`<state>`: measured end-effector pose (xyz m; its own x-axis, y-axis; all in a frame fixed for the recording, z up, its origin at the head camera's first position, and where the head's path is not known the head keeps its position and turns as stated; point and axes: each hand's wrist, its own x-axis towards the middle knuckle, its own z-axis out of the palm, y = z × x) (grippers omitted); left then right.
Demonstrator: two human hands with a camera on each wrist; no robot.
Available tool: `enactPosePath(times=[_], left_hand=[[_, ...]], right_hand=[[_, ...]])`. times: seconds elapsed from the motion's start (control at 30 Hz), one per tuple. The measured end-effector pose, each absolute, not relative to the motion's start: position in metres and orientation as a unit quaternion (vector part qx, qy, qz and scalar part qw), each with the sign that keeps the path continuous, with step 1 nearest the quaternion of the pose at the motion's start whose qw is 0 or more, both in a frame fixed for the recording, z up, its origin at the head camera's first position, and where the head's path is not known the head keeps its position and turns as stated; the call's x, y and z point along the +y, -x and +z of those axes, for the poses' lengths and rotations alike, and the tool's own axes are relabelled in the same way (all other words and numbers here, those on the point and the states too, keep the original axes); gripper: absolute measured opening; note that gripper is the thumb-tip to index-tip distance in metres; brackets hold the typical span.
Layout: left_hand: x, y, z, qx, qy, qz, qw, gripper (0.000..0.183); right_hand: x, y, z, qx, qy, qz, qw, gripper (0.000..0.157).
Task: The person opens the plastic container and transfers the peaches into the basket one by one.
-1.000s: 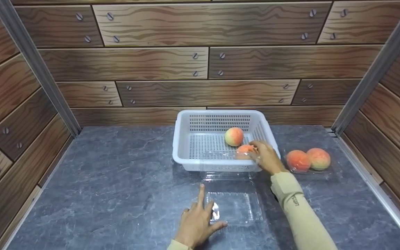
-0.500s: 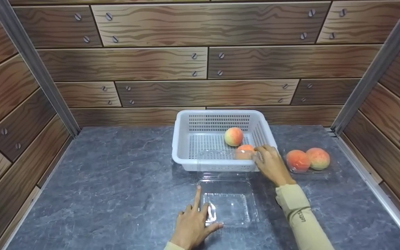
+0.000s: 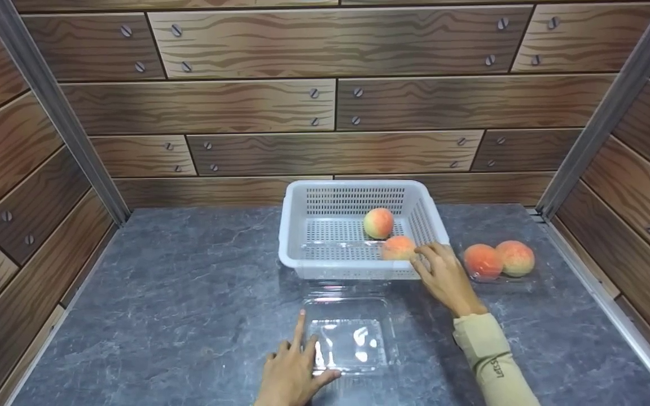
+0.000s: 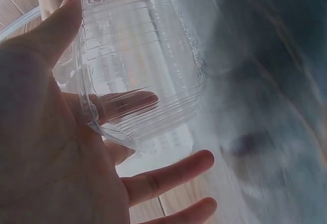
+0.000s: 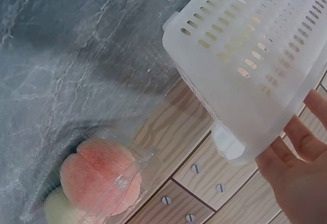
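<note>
As the box [image 3: 347,344] slides leftward before the basket [image 3: 286,231], one peach [image 3: 397,248] seems freer. My left hand [image 3: 292,363] is wide, right hand [image 3: 446,277] loose.

The peaches [image 3: 378,224] blush orange-red over yellow, and the basket [image 3: 286,228] is milky white. Pale veins streak the grey tabletop [image 3: 189,293], brown wood grain patterns the walls [image 3: 257,107], and the sleeve [image 3: 480,341] is khaki.

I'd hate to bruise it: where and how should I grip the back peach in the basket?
Probably by its widest sides, from above: the back peach is round, the basket open-topped, and the nearer peach sits close in front.
</note>
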<state>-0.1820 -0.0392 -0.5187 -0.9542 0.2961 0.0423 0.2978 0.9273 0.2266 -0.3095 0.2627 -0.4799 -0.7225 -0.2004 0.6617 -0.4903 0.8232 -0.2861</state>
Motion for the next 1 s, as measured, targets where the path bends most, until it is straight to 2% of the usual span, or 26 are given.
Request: enactPosePath(times=[0.4, 1.0], left_hand=[[-0.079, 0.171, -0.518, -0.988, 0.103, -0.113, -0.019, 0.098], [-0.158, 0.168, -0.519, -0.980, 0.053, -0.188, -0.031, 0.102]], right_hand=[[0.264, 0.297, -0.484, -0.891, -0.181, 0.254, 0.330, 0.021], [0.265, 0.294, -0.484, -0.900, -0.165, 0.273, 0.298, 0.027]])
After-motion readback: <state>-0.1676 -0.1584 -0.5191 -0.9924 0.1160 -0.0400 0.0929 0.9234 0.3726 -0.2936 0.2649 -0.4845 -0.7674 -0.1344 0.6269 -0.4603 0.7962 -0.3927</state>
